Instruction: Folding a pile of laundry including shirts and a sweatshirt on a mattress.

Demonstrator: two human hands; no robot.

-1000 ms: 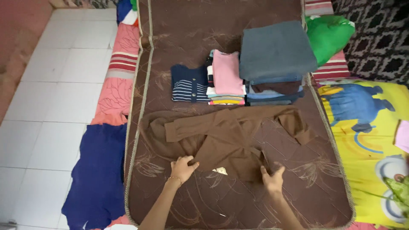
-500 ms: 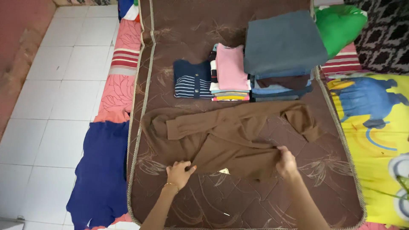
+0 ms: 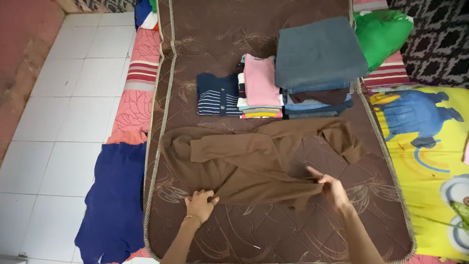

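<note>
Garment: we see the brown garment spread across the middle of the brown mattress, just below the folded stacks, one sleeve reaching up to the right.
Left hand: our left hand presses on the lower left hem with its fingers curled onto the cloth; it sits a little lower and further left than half a second ago.
Right hand: our right hand pinches the lower right edge of the garment, much where it was half a second ago; a second ago it lay lower and nearer the middle.
Change in cloth: the small pale label we saw at the hem before is now out of sight, and the lower edge looks flatter.
Stacks: the grey folded pile, the pink-topped stack and the navy striped top lie as before.
Beside the mattress: a blue cloth lies on the left, a yellow cartoon sheet on the right.
</note>
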